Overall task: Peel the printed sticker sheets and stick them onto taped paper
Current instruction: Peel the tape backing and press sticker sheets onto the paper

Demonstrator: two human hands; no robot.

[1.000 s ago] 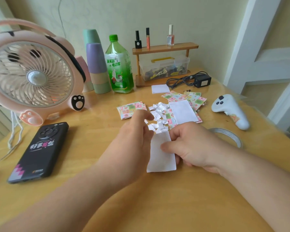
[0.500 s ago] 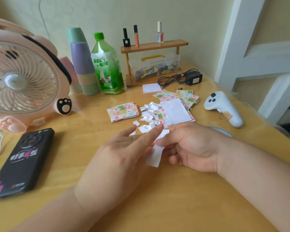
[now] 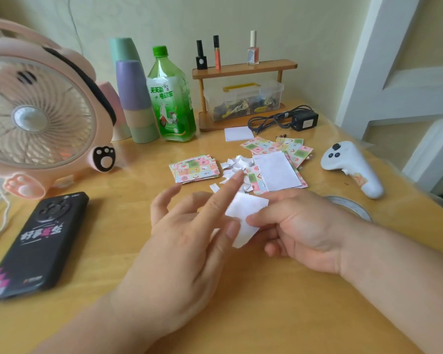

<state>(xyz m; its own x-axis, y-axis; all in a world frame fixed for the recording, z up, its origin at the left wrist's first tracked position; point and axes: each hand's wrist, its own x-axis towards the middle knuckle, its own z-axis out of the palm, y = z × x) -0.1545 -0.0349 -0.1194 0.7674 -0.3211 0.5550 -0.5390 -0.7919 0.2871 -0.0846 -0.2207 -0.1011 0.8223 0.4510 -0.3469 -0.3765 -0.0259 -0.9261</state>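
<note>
A small piece of white paper (image 3: 243, 217) is held up just above the bench (image 3: 241, 307), in the middle of the view. It is plain white, with nothing printed on the side that can be seen. It is bent a little, and one corner points down. It is pinched by the right hand (image 3: 302, 233) between the thumb and the first finger, and the other fingers are curled under.

The left hand (image 3: 179, 249) is held wide, with its fingers (image 3: 223, 200) straight and spread. The long first finger is laid along the left edge of the paper, and nothing is gripped by this hand.

Behind the hands, a neat stack of sticker sheets (image 3: 195, 169) lies flat on the bench. Small squares in pink, green and blue are printed on it. Just to its right, little white scraps (image 3: 234, 164) are heaped. Beside them lies a second pile of printed sheets (image 3: 296, 149) with a white sheet (image 3: 275, 171) on top.
</note>
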